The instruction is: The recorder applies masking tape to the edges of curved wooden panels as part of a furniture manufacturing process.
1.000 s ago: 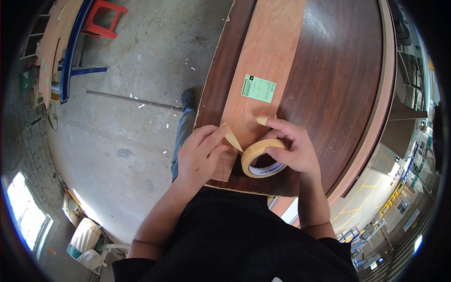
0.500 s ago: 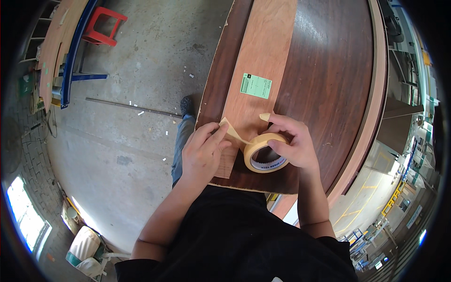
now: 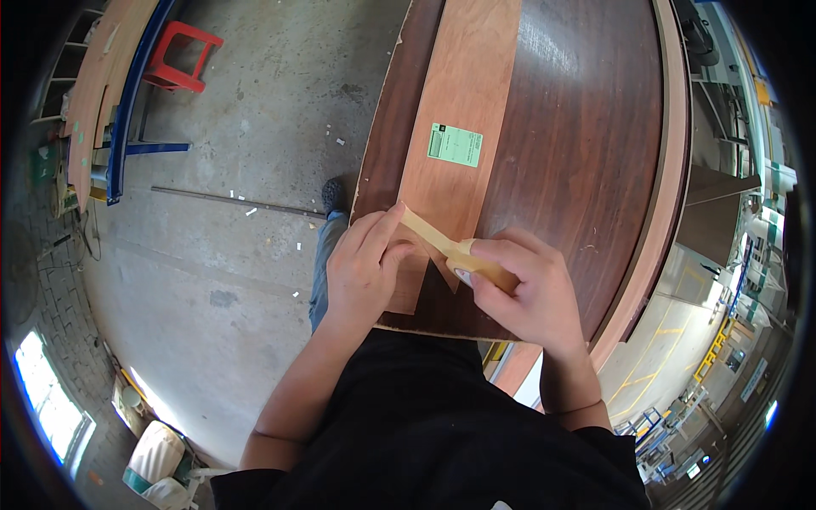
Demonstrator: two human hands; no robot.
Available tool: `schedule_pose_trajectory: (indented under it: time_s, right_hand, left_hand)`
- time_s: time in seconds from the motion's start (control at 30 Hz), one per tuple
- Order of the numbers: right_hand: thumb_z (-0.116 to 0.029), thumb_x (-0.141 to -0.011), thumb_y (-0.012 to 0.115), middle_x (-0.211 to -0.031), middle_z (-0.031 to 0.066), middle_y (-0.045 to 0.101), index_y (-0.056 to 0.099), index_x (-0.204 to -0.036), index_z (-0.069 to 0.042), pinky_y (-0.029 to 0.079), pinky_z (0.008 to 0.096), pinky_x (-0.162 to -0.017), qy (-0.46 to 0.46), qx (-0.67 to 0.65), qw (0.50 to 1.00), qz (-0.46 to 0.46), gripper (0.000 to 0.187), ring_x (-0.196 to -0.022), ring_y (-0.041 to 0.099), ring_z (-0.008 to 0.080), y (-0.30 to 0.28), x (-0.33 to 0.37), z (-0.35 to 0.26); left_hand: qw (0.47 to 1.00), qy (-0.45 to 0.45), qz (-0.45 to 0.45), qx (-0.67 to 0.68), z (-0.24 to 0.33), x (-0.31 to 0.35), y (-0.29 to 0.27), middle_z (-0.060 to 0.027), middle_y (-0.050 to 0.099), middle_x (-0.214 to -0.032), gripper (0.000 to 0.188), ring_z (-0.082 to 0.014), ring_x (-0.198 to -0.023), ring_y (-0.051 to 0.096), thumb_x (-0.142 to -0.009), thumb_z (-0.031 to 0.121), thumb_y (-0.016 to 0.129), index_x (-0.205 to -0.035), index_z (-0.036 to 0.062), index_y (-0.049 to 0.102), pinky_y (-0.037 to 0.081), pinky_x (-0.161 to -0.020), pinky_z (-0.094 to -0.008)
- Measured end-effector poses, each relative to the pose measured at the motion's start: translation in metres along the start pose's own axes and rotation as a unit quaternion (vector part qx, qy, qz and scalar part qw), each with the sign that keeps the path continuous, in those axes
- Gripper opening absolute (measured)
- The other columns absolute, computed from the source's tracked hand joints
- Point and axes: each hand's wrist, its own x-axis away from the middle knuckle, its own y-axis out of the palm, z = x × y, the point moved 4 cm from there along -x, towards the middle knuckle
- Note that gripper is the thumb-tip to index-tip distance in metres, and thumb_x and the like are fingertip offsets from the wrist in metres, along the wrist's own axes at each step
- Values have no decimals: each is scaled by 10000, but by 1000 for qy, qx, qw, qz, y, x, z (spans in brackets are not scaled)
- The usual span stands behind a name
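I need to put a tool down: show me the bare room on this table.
Free: the dark table right of the board, out to the pale edge, bar tiny specks; also the board beyond the green label. Crowded: the near end, where the left hand, right hand and tape are.

Right grip (image 3: 534, 285) holds tape roll (image 3: 491, 269); left grip (image 3: 361, 265) touches strip (image 3: 427, 231); green label (image 3: 456, 145) on plank (image 3: 467, 64).
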Motion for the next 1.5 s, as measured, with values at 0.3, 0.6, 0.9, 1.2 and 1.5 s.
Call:
schedule_pose_trajectory:
  time_s: [0.3, 0.6, 0.9, 1.2, 1.5]
  right_hand:
    - [-20, -707, 703, -807, 98, 619, 676, -951, -45, 513, 319, -539, 3, 125, 992, 22, 247, -609, 633, 256, 12, 17, -20]
    - [-2, -701, 710, -834, 98, 617, 667, -987, -36, 508, 300, -520, -39, 99, 993, 50, 291, -587, 621, 222, 14, 14, -34]
    - [-1, -710, 704, -823, 95, 610, 667, -997, -41, 495, 296, -511, -40, 116, 991, 59, 293, -581, 612, 216, 20, 9, -38]
    - [0, -722, 690, -810, 103, 609, 667, -991, -44, 501, 312, -537, -4, 122, 991, 55, 273, -600, 616, 236, 22, 11, -34]
    - [-1, -736, 686, -819, 113, 615, 665, -968, -42, 509, 316, -545, 14, 124, 990, 59, 237, -606, 625, 246, 22, 13, -31]
  left_hand:
    - [999, -39, 3, 19, -1, 2, 0, -112, 651, -1008, 531, -267, -780, 625, -753, 136, 768, -1243, 56, 580, 522, -670, -343]
    - [999, -26, 28, 2, -8, 8, 3, -117, 647, -983, 372, -260, -710, 616, -754, 92, 763, -1073, 44, 578, 518, -610, -348]
    - [999, -39, 25, 1, -7, 8, 2, -121, 640, -953, 381, -271, -710, 614, -747, 87, 767, -1071, 46, 570, 509, -615, -363]
    - [999, 21, 27, -6, -5, 7, 1, -118, 652, -1027, 365, -311, -890, 626, -784, 116, 723, -1128, 56, 617, 513, -775, -395]
    - [994, 88, 44, -41, 0, 6, 0, -107, 649, -1049, 328, -279, -843, 622, -782, 118, 730, -1106, 88, 689, 517, -727, -365]
